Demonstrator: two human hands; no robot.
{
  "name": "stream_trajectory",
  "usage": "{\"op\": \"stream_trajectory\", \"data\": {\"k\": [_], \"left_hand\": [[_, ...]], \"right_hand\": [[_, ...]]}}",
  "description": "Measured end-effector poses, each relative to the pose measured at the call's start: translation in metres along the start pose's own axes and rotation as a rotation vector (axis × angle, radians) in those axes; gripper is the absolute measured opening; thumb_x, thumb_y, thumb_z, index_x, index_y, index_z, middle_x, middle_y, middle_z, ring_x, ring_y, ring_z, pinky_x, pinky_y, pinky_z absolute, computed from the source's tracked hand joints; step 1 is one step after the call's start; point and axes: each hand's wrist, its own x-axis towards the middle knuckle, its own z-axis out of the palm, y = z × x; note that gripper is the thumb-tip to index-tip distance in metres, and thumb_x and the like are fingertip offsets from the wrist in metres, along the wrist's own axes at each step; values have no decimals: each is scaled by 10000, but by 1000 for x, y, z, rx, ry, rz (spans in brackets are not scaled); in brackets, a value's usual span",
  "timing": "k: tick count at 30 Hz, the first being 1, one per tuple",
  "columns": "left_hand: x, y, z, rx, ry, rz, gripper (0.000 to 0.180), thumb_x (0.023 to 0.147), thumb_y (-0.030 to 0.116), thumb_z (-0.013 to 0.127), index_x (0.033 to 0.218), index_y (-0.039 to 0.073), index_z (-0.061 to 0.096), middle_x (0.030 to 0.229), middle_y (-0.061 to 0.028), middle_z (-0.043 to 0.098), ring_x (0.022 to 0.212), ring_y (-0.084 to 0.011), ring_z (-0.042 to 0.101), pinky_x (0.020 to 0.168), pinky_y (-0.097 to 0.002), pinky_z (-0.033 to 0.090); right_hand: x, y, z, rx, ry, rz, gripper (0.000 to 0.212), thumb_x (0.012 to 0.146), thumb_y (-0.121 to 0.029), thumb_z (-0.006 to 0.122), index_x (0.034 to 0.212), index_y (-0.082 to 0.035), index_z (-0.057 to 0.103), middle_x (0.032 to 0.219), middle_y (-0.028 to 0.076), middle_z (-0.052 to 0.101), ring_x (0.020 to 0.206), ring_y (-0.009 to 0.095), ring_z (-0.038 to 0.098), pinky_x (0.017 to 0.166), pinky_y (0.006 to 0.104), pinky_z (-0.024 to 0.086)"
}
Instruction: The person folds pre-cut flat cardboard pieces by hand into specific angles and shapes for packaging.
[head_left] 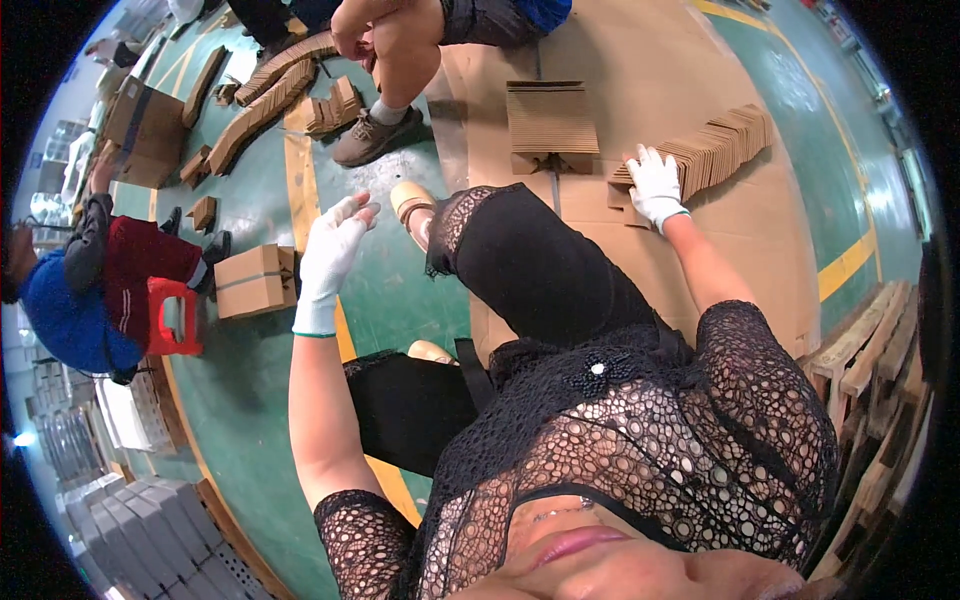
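My left hand [338, 245], in a white glove with some bare fingertips, is raised over the green floor. Its fingers stretch out with nothing visible in them. My right hand [657, 187], also in a white glove, rests at the left end of a fanned row of folded brown cardboard pieces [725, 150]. The fingers there are spread over the cardboard, not visibly wrapped round a piece. Left of this row, a neat stack of folded cardboard [553, 125] lies on the large flat cardboard sheet [640, 60].
Another person's shoe [375, 138] stands beyond my left hand. Curved rows of cardboard pieces [262, 115] lie at the far left. A taped carton [255, 281] is near a co-worker in blue [75, 310] on a red stool [172, 315]. Wooden pallets [875, 350] are at right.
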Motion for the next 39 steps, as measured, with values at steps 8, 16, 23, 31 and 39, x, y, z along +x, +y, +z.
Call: {"op": "stream_trajectory", "data": {"k": [8, 16, 23, 31, 39], "left_hand": [[2, -9, -3, 2, -10, -33, 494, 874, 211, 544, 1248, -90, 426, 1133, -188, 578, 1020, -224, 570, 911, -306, 424], [1, -4, -1, 9, -27, -50, 475, 874, 197, 529, 1238, -95, 435, 1130, -183, 580, 1015, -206, 570, 901, -294, 432], [4, 1, 1, 44, -7, -54, 458, 864, 192, 537, 1239, -59, 461, 1060, -106, 618, 923, -129, 562, 841, -248, 421], [14, -24, -13, 210, 28, 54, 473, 859, 201, 544, 1245, -56, 455, 1103, -141, 595, 946, -171, 583, 806, -284, 465], [7, -21, -4, 327, 104, 159, 584, 827, 319, 530, 1296, -7, 407, 1249, -190, 506, 1163, -308, 483, 978, -341, 372]], "right_hand": [[15, -10, 2, 18, -88, 260, 516, 788, -179, 526, 1294, -177, 432, 1338, 127, 400, 1161, 260, 419, 937, 505, 304], [22, -4, 9, -21, -140, 195, 547, 801, -157, 490, 1337, -173, 381, 1334, 124, 405, 1125, 265, 443, 898, 505, 329], [23, -7, -14, 74, -169, 178, 843, 648, -317, 668, 1382, -128, 299, 1396, 182, 299, 1228, 305, 358, 967, 492, 288], [39, -75, -33, 297, 236, -217, 705, 644, -182, 660, 1293, -47, 420, 1414, 223, 258, 1297, 364, 260, 1057, 496, 203], [41, -89, 9, 249, 227, -264, 758, 632, -198, 672, 1298, 8, 375, 1440, 200, 225, 1321, 348, 235, 1071, 474, 186]]}}
